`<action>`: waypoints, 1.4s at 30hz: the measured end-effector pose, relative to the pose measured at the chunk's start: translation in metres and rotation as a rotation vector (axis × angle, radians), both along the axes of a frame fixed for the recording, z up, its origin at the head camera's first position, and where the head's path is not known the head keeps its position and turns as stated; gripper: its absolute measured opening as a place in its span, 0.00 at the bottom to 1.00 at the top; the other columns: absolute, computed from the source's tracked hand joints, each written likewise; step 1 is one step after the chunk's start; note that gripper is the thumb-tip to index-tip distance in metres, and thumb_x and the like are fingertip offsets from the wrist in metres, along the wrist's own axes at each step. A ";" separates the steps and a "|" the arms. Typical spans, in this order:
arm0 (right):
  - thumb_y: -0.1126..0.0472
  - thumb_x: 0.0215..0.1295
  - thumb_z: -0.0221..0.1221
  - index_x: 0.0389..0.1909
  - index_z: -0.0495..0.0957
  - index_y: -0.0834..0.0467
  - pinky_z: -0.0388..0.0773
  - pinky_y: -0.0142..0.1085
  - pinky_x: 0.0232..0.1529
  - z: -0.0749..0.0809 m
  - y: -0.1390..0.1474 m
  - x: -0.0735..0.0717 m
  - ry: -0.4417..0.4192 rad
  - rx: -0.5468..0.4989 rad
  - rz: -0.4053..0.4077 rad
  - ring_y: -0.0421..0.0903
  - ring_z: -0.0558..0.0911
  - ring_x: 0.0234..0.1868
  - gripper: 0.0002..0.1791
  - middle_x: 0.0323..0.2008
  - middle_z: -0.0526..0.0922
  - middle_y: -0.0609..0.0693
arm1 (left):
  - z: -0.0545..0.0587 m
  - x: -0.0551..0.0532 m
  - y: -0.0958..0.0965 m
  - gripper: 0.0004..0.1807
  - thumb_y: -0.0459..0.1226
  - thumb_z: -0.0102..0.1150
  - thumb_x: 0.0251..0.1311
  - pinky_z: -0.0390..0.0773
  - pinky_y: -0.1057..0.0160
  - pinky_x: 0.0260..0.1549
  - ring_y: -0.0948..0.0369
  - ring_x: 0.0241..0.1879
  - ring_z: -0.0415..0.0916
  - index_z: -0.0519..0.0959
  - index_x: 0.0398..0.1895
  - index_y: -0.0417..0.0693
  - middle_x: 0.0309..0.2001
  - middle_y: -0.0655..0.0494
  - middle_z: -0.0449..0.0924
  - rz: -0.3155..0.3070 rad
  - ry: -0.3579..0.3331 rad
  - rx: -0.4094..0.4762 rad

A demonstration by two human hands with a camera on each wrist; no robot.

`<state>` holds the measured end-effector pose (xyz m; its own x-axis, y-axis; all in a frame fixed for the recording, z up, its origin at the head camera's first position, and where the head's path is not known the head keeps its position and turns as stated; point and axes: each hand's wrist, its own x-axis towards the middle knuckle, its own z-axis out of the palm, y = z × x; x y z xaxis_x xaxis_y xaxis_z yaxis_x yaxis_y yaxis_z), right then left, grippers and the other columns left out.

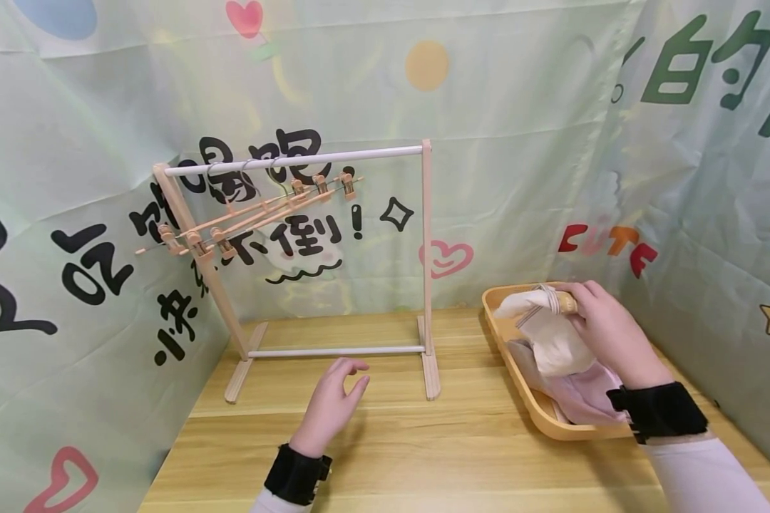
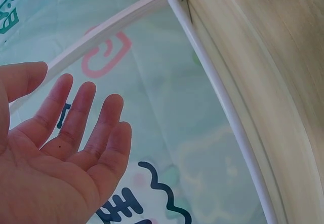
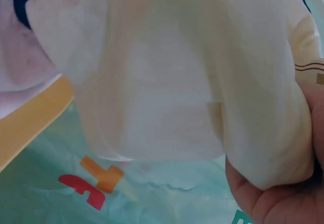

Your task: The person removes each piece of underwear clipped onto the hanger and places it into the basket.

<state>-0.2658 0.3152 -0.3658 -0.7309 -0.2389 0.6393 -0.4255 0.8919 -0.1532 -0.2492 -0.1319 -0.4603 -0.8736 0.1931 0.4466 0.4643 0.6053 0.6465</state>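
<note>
My right hand grips a cream cloth garment with brown stripes, lifted partly over the yellow basket. In the right wrist view the cream garment hangs down in front of the camera, with the curled fingers at its lower right. Pink and grey fabric lies in the basket under it. My left hand hovers over the table in front of the rack, fingers relaxed and holding nothing; the left wrist view shows its bare palm.
A wooden rack with a white top bar stands at the back left. Several hangers with wooden clips hang from its left part. Printed cloth walls the wooden table at the back and sides.
</note>
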 end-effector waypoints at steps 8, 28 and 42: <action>0.71 0.51 0.65 0.46 0.74 0.64 0.77 0.61 0.40 -0.008 0.010 -0.006 -0.053 0.045 -0.047 0.61 0.77 0.39 0.19 0.38 0.77 0.65 | -0.002 -0.001 -0.002 0.11 0.37 0.59 0.62 0.76 0.47 0.48 0.50 0.49 0.73 0.78 0.48 0.51 0.47 0.53 0.79 -0.014 0.005 0.007; 0.69 0.48 0.68 0.34 0.75 0.66 0.78 0.57 0.36 -0.044 0.033 -0.020 -0.259 0.095 -0.017 0.59 0.78 0.34 0.14 0.30 0.80 0.60 | -0.003 -0.001 0.000 0.12 0.37 0.59 0.62 0.77 0.46 0.47 0.50 0.49 0.73 0.78 0.48 0.50 0.47 0.53 0.79 -0.018 0.010 0.006; 0.67 0.43 0.71 0.31 0.76 0.64 0.74 0.47 0.28 -0.053 0.043 -0.017 -0.424 0.190 0.016 0.47 0.74 0.26 0.15 0.23 0.77 0.50 | -0.001 -0.001 0.002 0.11 0.38 0.58 0.62 0.78 0.48 0.45 0.51 0.49 0.73 0.79 0.48 0.50 0.47 0.54 0.79 -0.005 0.014 -0.015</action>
